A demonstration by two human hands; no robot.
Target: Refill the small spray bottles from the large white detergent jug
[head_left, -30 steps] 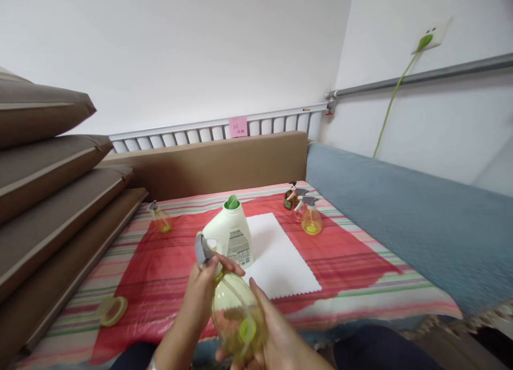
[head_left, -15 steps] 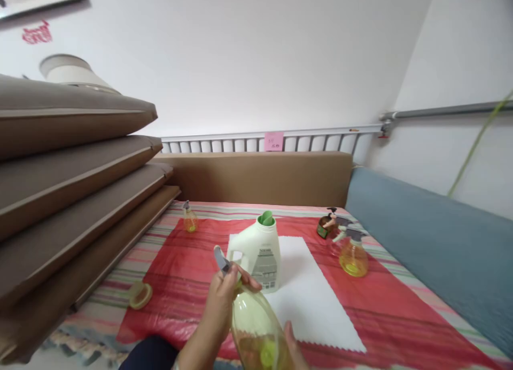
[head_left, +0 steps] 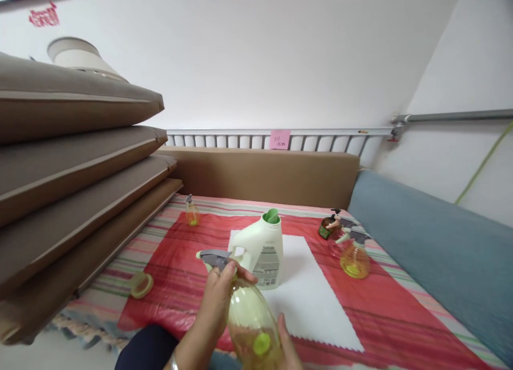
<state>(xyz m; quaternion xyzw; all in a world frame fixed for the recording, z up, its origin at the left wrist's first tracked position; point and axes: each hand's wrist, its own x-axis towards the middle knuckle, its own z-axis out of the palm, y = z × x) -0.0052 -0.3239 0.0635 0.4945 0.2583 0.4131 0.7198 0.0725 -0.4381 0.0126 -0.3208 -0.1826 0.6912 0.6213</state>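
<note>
A clear yellow spray bottle (head_left: 254,319) with a grey trigger head (head_left: 215,259) is held tilted close to me, some liquid in its lower part. My left hand (head_left: 225,287) is wrapped around its neck and collar just under the head. Lower down, my right hand (head_left: 287,344) grips the right side of the bottle's body; its lower part is cut off by the frame edge. Just behind the spray bottle stands a white detergent jug (head_left: 265,252) with a green spout (head_left: 271,216), uncapped, on a white sheet (head_left: 316,300).
A pale green cap (head_left: 141,285) lies on the red cloth (head_left: 172,263) at left. One small spray bottle (head_left: 192,212) stands back left; another yellow one (head_left: 355,260) and a dark green-labelled bottle (head_left: 328,228) stand right. Stacked cushions (head_left: 80,146) rise at left; a blue pad (head_left: 433,242) borders the right.
The spray bottle's grey head has turned, so its nozzle now points left instead of up-left. Both hands stay on the bottle. The view has shifted slightly.
</note>
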